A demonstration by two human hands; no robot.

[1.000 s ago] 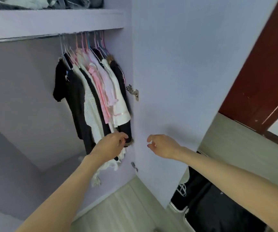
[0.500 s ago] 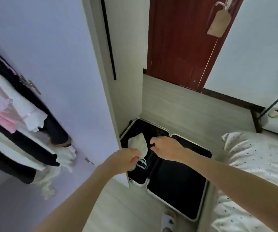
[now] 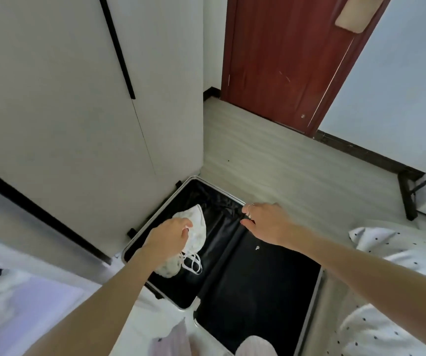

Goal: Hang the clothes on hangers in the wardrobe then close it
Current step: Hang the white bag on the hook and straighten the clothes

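Garment [image 3: 196, 228], white, lies in the suitcase's [image 3: 312, 301] left half with its long axis running away from you, directly under your left hand [image 3: 169, 236], fingers curled at it, grip unclear; right hand [image 3: 265, 222] hovers loose, farther off.

Bedroom — wardrobe [image 3: 65, 111], bed [image 3: 399, 253]

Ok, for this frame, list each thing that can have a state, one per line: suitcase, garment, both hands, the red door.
Suitcase: open, lying flat on the floor.
White garment: crumpled in the suitcase's left half, straps trailing.
Left hand: closed on the white garment.
Right hand: open, empty, over the suitcase's middle.
Red door: appears shut.
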